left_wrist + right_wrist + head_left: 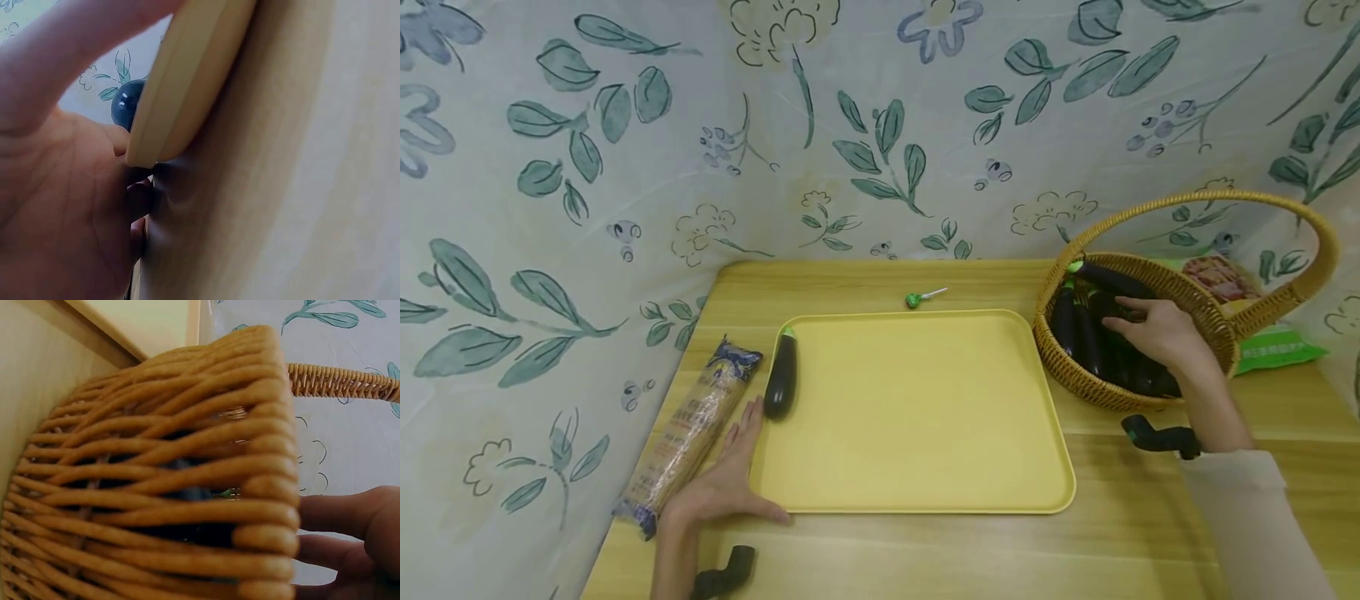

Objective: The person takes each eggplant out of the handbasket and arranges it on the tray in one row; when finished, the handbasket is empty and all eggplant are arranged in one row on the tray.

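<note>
A yellow tray [910, 417] lies on the table, with one eggplant [782, 375] along its left edge, green stem end pointing away. My left hand [730, 483] rests at the tray's near left corner, fingers stretched along the left side and thumb at the front rim. Seen up close, the left palm [69, 206] lies beside the tray's corner [169, 94]. My right hand [1165, 333] reaches over a wicker basket [1082, 383] of several eggplants [1086, 333], fingers extended and slightly bent. In the right wrist view the basket wall [156, 481] hides the fingertips' contact.
A pack of dry noodles [688, 433] lies left of the tray. Behind the tray is a green-wrapped lollipop [913, 300]. The basket's tall handle [1210, 196] arches above the right side, and a green food bag [1277, 346] is partly hidden behind the basket. Floral cloth [880, 125] hangs behind.
</note>
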Motion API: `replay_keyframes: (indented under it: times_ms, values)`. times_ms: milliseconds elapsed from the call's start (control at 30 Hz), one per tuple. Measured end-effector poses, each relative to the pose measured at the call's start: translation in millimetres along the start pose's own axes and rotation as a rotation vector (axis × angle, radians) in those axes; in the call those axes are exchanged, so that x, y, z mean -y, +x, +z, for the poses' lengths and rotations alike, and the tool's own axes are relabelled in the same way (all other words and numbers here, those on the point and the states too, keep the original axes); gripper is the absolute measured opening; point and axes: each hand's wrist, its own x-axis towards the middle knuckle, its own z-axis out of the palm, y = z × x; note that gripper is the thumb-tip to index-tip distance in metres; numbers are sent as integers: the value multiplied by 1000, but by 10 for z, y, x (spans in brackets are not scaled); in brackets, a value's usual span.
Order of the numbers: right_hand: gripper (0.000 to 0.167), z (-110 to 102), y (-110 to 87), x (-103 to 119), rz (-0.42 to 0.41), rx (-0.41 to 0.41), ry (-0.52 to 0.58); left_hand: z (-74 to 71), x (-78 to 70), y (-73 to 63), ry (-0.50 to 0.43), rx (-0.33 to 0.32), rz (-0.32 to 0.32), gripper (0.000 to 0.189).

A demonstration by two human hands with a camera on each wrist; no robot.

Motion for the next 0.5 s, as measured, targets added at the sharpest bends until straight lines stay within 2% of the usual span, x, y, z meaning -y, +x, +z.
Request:
replay_keyframes:
  times_ms: [167,300,500]
  values:
    - [69,18,54,21,-23,16,-48,-6,23,4,3,-1,0,164]
    - [66,20,79,31,-39,-7,-88,-9,28,7,6,-2,-2,164]
    - [67,-4,60,39,-29,-6,-63,-5,29,11,17,-3,-13,164]
